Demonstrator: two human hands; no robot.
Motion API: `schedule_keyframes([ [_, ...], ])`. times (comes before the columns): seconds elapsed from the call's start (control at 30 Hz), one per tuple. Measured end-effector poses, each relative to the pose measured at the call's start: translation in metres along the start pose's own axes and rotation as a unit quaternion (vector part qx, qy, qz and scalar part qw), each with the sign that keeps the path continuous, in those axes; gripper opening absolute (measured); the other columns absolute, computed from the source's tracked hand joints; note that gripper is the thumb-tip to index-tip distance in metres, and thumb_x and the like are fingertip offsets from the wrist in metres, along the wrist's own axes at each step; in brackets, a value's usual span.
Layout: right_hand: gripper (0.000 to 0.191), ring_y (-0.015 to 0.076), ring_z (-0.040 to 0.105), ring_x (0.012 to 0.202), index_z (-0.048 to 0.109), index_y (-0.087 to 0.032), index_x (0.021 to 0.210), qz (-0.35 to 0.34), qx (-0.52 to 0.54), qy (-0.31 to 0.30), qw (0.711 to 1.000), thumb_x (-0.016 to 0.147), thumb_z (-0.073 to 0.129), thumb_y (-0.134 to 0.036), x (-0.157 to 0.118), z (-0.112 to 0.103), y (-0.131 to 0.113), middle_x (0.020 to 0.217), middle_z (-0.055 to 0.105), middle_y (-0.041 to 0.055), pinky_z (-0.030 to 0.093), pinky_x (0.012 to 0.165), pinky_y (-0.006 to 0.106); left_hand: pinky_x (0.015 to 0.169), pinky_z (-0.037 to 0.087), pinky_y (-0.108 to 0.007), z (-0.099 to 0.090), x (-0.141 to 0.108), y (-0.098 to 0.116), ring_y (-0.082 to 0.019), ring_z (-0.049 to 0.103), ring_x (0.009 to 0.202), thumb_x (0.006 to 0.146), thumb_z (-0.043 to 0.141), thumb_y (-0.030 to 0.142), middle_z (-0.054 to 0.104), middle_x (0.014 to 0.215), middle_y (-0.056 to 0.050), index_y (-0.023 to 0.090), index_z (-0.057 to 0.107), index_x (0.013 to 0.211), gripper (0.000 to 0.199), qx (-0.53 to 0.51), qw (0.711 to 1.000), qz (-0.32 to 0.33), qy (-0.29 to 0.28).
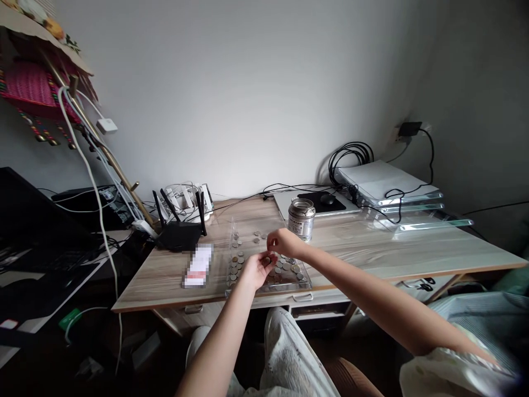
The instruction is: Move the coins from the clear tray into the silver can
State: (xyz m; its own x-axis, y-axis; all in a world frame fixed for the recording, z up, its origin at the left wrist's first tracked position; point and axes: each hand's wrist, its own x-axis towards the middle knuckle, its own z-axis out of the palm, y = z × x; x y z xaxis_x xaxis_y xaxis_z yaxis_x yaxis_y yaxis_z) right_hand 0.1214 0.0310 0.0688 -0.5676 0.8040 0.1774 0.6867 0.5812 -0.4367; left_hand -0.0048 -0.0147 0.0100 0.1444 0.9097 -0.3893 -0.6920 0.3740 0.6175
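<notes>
A clear plastic tray (268, 287) lies at the desk's front edge, with several coins (233, 271) spread over its left side and more on its right. Above the tray, my left hand (259, 268) is turned palm up, its fingers curled around a coin (267, 260). My right hand (281, 242) hovers just above and behind it, fingertips pinched together; whatever they hold is too small to name. Just behind my right hand stands a silver metal can (301, 219) with a label.
A black router (180, 234) and a blurred white paper (198, 267) are at the left. Behind the can lie a silver laptop (285, 205), a black mouse (327, 199) and cables. Clear-edged panels (388, 182) are stacked at the right.
</notes>
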Motion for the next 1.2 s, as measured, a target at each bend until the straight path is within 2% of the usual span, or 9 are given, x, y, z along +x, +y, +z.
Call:
schedule_keyframes([
  [0.1, 0.013, 0.0123, 0.058, 0.066, 0.065, -0.018, 0.074, 0.022, -0.006, 0.118, 0.993, 0.069, 0.053, -0.022, 0.006, -0.026, 0.013, 0.072, 0.065, 0.002, 0.041, 0.058, 0.019, 0.074, 0.051, -0.027, -0.004, -0.001, -0.001, -0.013, 0.061, 0.066, 0.07, 0.039, 0.003, 0.062, 0.069, -0.01, 0.006, 0.058, 0.073, 0.02, 0.009, 1.0, 0.026, -0.002],
  [0.23, 0.017, 0.0147, 0.059, 0.073, 0.066, -0.019, 0.076, 0.127, -0.06, 0.248, 0.959, 0.07, 0.052, -0.026, 0.016, -0.075, 0.052, 0.077, 0.066, 0.0028, 0.042, 0.06, 0.021, 0.083, 0.047, -0.03, -0.005, -0.001, -0.003, -0.015, 0.062, 0.077, 0.063, 0.036, -0.006, 0.063, 0.072, -0.011, 0.006, 0.058, 0.074, 0.028, 0.024, 0.999, 0.04, -0.003],
  [0.4, 0.016, 0.0154, 0.059, 0.07, 0.068, -0.019, 0.072, 0.207, -0.08, 0.153, 0.963, 0.063, 0.058, -0.028, 0.026, -0.101, 0.093, 0.07, 0.066, 0.002, 0.042, 0.06, 0.021, 0.081, 0.048, -0.027, -0.002, -0.003, -0.004, -0.017, 0.062, 0.083, 0.069, 0.039, -0.005, 0.065, 0.08, -0.013, 0.006, 0.059, 0.075, 0.023, 0.022, 0.998, 0.061, 0.008],
  [0.5, 0.023, 0.0188, 0.058, 0.08, 0.067, -0.02, 0.082, 0.189, -0.106, 0.174, 0.961, 0.066, 0.056, -0.03, 0.022, -0.094, 0.082, 0.081, 0.066, 0.0037, 0.043, 0.069, 0.026, 0.073, 0.051, -0.023, -0.001, -0.003, -0.004, -0.016, 0.063, 0.079, 0.073, 0.046, 0.001, 0.065, 0.078, -0.012, 0.007, 0.058, 0.071, 0.014, 0.01, 0.997, 0.076, 0.021],
  [0.6, 0.028, 0.0193, 0.056, 0.087, 0.063, -0.021, 0.096, 0.081, -0.104, 0.211, 0.968, 0.074, 0.049, -0.031, 0.01, -0.068, 0.045, 0.093, 0.064, 0.0053, 0.041, 0.077, 0.03, 0.066, 0.051, -0.02, -0.001, -0.003, -0.005, -0.014, 0.064, 0.074, 0.073, 0.053, 0.006, 0.066, 0.074, -0.009, 0.009, 0.058, 0.069, 0.007, 0.009, 0.996, 0.079, 0.048],
  [0.77, 0.028, 0.018, 0.057, 0.075, 0.063, -0.025, 0.093, -0.064, 0.0, 0.006, 0.998, 0.076, 0.048, -0.041, -0.012, -0.003, -0.004, 0.088, 0.063, 0.0041, 0.044, 0.063, 0.027, 0.068, 0.05, -0.02, -0.002, 0.0, -0.007, -0.01, 0.062, 0.069, 0.073, 0.055, 0.01, 0.065, 0.071, -0.003, 0.014, 0.057, 0.067, 0.008, 0.022, 0.992, 0.096, 0.076],
  [0.9, 0.02, 0.017, 0.058, 0.074, 0.065, -0.023, 0.086, -0.038, 0.0, -0.007, 0.999, 0.075, 0.049, -0.03, -0.013, 0.024, -0.004, 0.083, 0.064, 0.0043, 0.043, 0.06, 0.025, 0.071, 0.05, -0.023, -0.003, 0.0, -0.006, -0.01, 0.061, 0.072, 0.076, 0.05, 0.013, 0.065, 0.075, -0.003, 0.015, 0.058, 0.072, 0.009, 0.017, 0.992, 0.089, 0.084],
  [1.03, 0.018, 0.0172, 0.057, 0.074, 0.067, -0.024, 0.079, -0.029, -0.027, 0.046, 0.998, 0.076, 0.05, -0.029, -0.008, 0.013, 0.009, 0.081, 0.064, 0.0043, 0.042, 0.06, 0.025, 0.078, 0.048, -0.028, -0.002, -0.003, -0.004, -0.014, 0.062, 0.076, 0.077, 0.045, 0.012, 0.065, 0.075, -0.007, 0.011, 0.058, 0.076, 0.013, 0.017, 0.998, 0.053, 0.032],
  [1.2, 0.024, 0.0174, 0.055, 0.084, 0.066, -0.022, 0.087, 0.055, -0.089, 0.229, 0.968, 0.079, 0.045, -0.029, 0.002, -0.049, 0.044, 0.091, 0.064, 0.0039, 0.042, 0.069, 0.026, 0.083, 0.045, -0.031, -0.003, -0.006, -0.002, -0.018, 0.062, 0.082, 0.075, 0.042, 0.013, 0.065, 0.083, -0.013, 0.008, 0.056, 0.082, 0.016, 0.004, 0.999, 0.042, 0.005],
])
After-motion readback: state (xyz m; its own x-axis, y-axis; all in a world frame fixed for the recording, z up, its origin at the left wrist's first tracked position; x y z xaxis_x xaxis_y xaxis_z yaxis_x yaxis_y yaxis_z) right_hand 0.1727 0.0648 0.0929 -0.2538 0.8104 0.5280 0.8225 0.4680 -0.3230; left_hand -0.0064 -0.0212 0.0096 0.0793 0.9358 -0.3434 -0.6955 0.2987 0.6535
